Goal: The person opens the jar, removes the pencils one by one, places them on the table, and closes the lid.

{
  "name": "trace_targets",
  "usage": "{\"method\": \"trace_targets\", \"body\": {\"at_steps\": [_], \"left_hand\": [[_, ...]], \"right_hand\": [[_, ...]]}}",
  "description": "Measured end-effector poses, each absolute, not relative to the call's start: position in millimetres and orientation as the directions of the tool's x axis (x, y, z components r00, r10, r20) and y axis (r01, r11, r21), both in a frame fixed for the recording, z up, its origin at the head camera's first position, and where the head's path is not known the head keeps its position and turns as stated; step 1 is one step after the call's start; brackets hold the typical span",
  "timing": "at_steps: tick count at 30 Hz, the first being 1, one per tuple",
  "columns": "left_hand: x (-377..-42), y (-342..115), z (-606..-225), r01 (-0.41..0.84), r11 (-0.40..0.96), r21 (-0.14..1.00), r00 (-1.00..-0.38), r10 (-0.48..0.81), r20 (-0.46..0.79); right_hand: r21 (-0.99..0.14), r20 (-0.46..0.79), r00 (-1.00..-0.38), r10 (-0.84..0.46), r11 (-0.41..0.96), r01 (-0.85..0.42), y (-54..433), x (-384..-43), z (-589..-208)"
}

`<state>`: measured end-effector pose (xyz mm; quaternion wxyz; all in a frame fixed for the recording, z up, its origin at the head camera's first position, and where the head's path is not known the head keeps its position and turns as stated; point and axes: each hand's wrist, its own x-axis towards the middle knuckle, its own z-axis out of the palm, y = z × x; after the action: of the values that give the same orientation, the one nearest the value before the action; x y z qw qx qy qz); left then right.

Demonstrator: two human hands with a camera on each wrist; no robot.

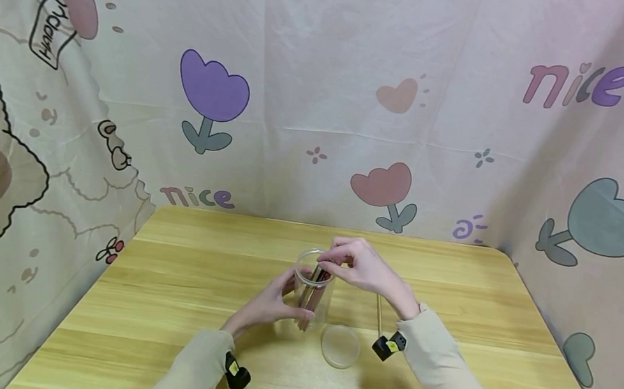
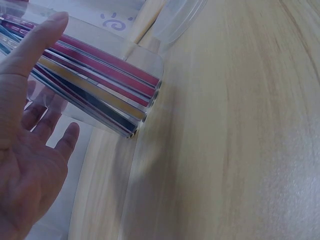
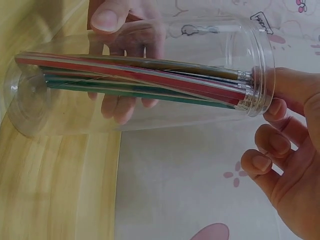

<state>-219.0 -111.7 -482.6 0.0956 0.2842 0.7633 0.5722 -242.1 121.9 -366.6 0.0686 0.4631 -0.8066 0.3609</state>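
A tall clear plastic jar [image 1: 324, 311] stands on the wooden table, holding a bunch of slim pencil-like sticks [image 3: 150, 75] in red, green, gold and dark tones with silvery edges. My left hand [image 1: 275, 299] grips the jar from the left, thumb across the near side; in the right wrist view its fingers [image 3: 120, 107] show through the clear wall. At the mouth, my right hand [image 1: 358, 264] pinches the top ends of the bunch with thumb and forefinger, its other fingers [image 3: 272, 142] curled outside the rim. The sticks' lower ends lean near the jar's base.
A round clear lid [image 1: 340, 346] lies flat just right of the jar. One thin gold stick [image 1: 379, 317] lies on the table [image 1: 192, 283] beneath the right forearm. A printed cloth [image 1: 323, 93] hangs behind the table and at its sides.
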Motion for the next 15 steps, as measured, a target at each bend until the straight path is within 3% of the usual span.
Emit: {"method": "trace_targets", "body": {"at_steps": [15], "left_hand": [[-219.9,-112.1,-483.7,0.319,0.181,0.930,-0.818,0.549,0.173]], "right_hand": [[-0.560,0.446,-0.604,-0.661,0.320,-0.764,120.9,-237.1,-368.7]]}}
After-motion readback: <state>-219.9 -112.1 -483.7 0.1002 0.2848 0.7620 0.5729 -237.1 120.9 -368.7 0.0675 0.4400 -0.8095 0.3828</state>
